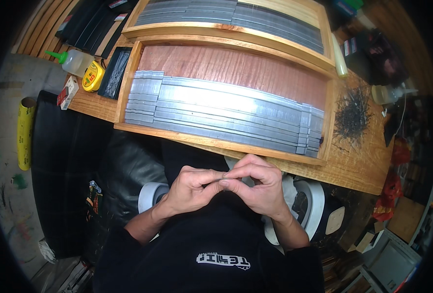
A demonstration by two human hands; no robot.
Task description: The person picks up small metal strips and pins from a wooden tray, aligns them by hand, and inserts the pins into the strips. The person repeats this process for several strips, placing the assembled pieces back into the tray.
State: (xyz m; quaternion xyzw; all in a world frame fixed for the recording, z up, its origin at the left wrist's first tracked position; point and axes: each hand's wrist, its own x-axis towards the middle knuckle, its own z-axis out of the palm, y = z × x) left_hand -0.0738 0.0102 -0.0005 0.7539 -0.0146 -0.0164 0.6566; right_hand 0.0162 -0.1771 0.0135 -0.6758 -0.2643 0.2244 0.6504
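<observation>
Presently a small thin metal piece (224,179) is pinched between the left hand (193,188) and right hand (259,184), fingertips touching; just beyond them a wooden tray (128,80) of grey metal strips (216,115) is seen.

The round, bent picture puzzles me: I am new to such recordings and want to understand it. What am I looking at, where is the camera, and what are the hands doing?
The camera sits on a person's head and looks down, so their own arms come in from the bottom. Its wide lens bends straight edges, which is why the table looks curved.

The left hand and right hand meet above the lap and pinch a small thin dark piece between the fingertips; it is too small to tell what it is.

Ahead lies a wooden table with a shallow wooden tray lined with long grey metal strips. A second tray behind holds more. To the right is a heap of thin dark pins; to the left a yellow tape measure and a clear bottle with a green cap.
</observation>
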